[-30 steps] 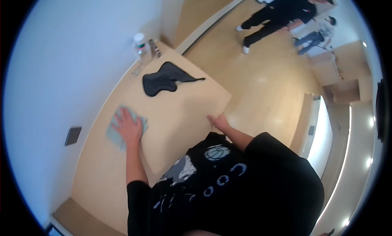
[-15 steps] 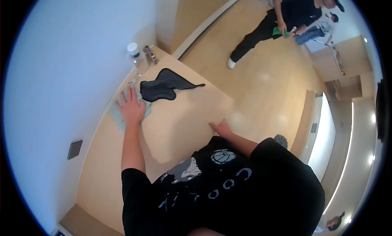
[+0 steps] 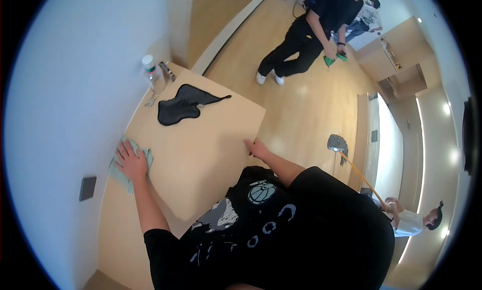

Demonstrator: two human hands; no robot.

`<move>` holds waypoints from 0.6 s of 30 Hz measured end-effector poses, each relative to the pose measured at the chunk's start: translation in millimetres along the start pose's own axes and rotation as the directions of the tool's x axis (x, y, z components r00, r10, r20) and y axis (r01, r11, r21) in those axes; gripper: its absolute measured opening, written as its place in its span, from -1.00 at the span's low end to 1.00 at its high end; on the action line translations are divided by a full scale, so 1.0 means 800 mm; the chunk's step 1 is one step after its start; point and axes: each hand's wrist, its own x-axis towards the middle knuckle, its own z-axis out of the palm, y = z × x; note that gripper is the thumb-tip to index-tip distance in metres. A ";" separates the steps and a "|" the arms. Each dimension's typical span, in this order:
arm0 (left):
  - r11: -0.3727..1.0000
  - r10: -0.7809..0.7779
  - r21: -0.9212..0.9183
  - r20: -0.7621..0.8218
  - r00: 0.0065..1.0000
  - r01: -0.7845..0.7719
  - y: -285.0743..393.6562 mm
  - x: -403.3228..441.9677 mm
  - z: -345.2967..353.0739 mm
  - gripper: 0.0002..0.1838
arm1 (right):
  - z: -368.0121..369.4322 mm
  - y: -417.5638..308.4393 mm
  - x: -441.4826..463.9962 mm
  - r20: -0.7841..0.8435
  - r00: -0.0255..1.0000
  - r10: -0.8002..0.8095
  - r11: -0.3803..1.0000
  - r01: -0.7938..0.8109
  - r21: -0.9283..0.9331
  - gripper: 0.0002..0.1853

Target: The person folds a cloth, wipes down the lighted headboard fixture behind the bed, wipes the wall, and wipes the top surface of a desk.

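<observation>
My left hand (image 3: 132, 162) lies flat with spread fingers on a pale green cloth (image 3: 143, 157), pressing it to the light wood tabletop (image 3: 211, 139) beside the wall. At the tabletop's right edge is my right hand (image 3: 258, 148), fingers stretched out and nothing visible in it. A black, irregularly shaped flat item (image 3: 178, 106) lies on the tabletop beyond my left hand. Behind it, near the wall, stands a clear bottle with a white cap (image 3: 149, 64). Next to the bottle is a small dark-and-silver object (image 3: 167, 70) whose kind I cannot make out.
A person in black (image 3: 306, 34) stands beyond the tabletop, holding a green cloth (image 3: 329, 61). At right, another person (image 3: 406, 217) holds a mop (image 3: 337, 143) by its orange handle. A third person (image 3: 369, 19) is farther back. A dark wall plate (image 3: 87, 188) sits at left.
My left hand and the cloth have slid along the wall side, nearer to me and away from the black item. The person in black has shifted stance; the mop and its holder have come into fuller view.
</observation>
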 end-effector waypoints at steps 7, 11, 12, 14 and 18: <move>0.954 -0.273 0.121 -0.034 0.961 0.275 -0.218 -0.146 -0.014 -0.31 | 0.018 0.009 0.005 -0.058 0.994 0.089 0.994 -0.092 -0.060 -0.27; 0.811 -0.556 0.182 -0.054 0.829 0.556 -0.359 -0.250 -0.013 -0.32 | 0.036 0.006 0.007 -0.172 0.973 0.155 0.984 -0.167 -0.061 -0.18; 0.768 -0.614 0.191 -0.054 0.788 0.611 -0.392 -0.276 -0.012 -0.32 | 0.039 0.010 0.013 -0.193 0.964 0.180 0.979 -0.195 -0.061 -0.16; 0.673 -0.716 0.204 -0.059 0.695 0.711 -0.446 -0.315 0.000 -0.33 | 0.040 0.065 0.078 -0.217 0.957 0.193 0.980 -0.200 -0.011 -0.15; 0.489 -0.851 0.259 -0.068 0.520 0.833 -0.524 -0.385 -0.017 -0.34 | 0.045 0.036 0.052 -0.239 0.942 0.236 0.972 -0.229 0.056 -0.13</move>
